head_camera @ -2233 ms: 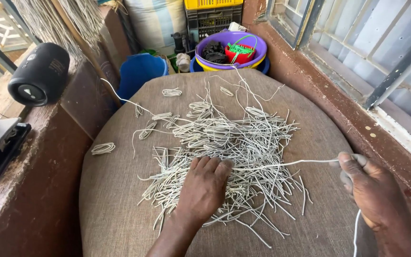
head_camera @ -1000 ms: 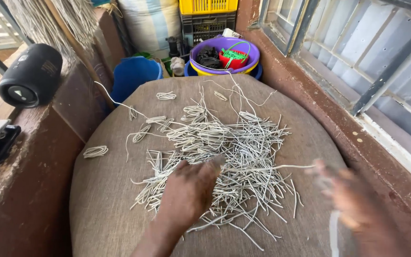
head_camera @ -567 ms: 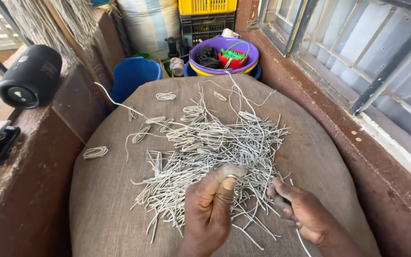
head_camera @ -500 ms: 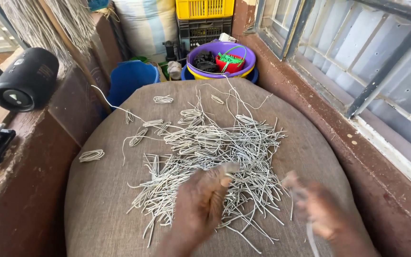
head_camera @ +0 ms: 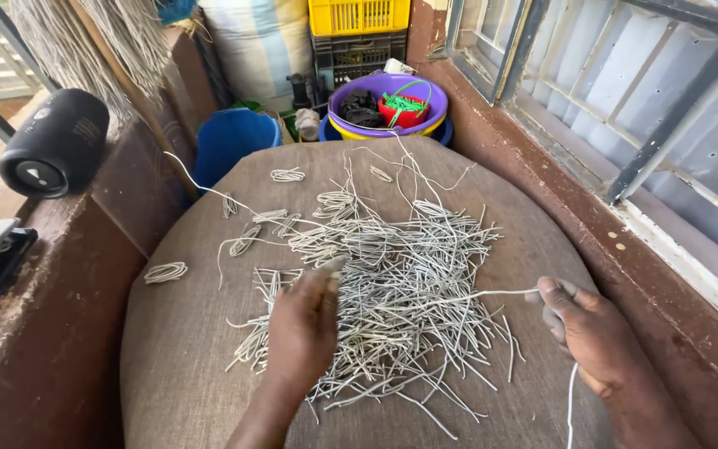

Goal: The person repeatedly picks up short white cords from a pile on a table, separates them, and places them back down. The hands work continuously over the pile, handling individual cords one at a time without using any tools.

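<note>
Big round cushion [head_camera: 209, 391] covered in brown burlap served as the work surface, wedged between a maroon ledge [head_camera: 51, 333] on the left and a barred window wall [head_camera: 625, 125] on the right, so loose pieces had nowhere to roll off. Behind it stood a blue bucket [head_camera: 230, 141], a purple basin [head_camera: 392, 91] nested in a yellow one and holding a small red basket, then a yellow crate [head_camera: 359, 15] stacked on a black one. A black cylinder speaker [head_camera: 51, 145] lay on its side on the ledge. Pile of pale grey-white cord strips [head_camera: 400, 274] sprawled across the cushion's middle, with a few small wound loops [head_camera: 165, 272] set apart on the left, likely finished ones kept clear of the heap. Left hand [head_camera: 302, 328] lay flat on the near-left edge of the pile, fingers together and pressing down, probably pinning the heap so it didn't drag. Right hand [head_camera: 587, 333] sat off the pile's right edge, thumb and forefinger pinched on a single strip [head_camera: 492, 293] stretched taut from the pile; its free end hung down past the wrist.
</note>
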